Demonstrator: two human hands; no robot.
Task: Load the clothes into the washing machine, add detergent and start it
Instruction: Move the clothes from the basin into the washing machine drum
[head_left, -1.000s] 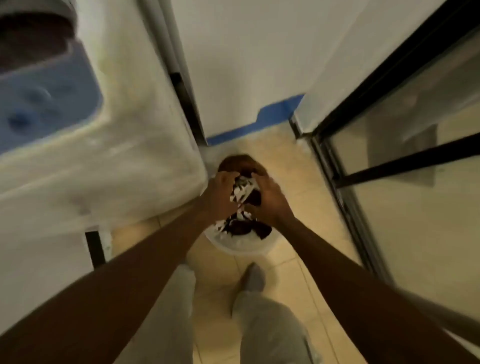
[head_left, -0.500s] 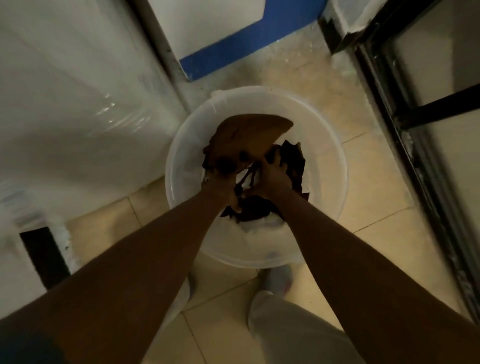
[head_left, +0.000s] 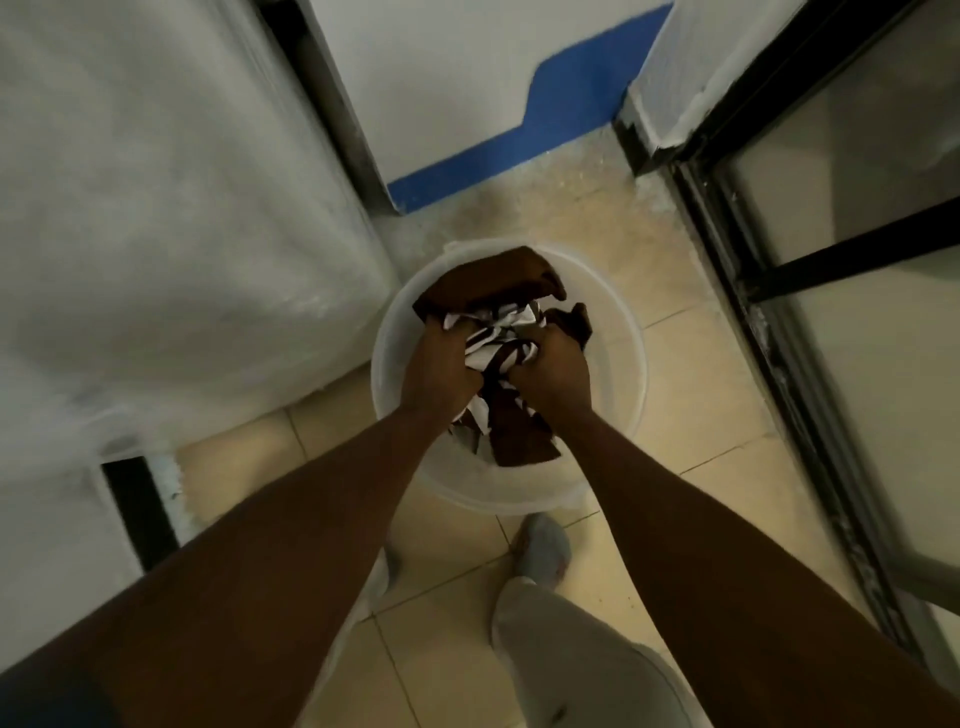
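because the clothes (head_left: 498, 358) are a loose bundle rather than one tidy piece, both hands are on them at once — the left hand (head_left: 439, 371) curled tight around the near-left part of the heap, the right hand (head_left: 553, 371) fisted into the dark fabric on the other side, with the brown-and-white patterned cloth bunched between them. neither hand is open at all; the fingers are buried in the cloth. gathering from two sides like this should keep stray pieces from trailing when the load comes up.

the bundle sits inside the pale round bucket (head_left: 618, 374), which stands on the tiled floor (head_left: 691, 415) just beside the white washing machine (head_left: 182, 208) — close enough, i'd judge, that the lift across is short. a brown piece at the far edge of the heap lies outside both grips (it may stay behind or slip off). the machine's opening is out of view, so i cannot tell whether its lid is up. nothing looks loaded yet; detergent and starting remain.
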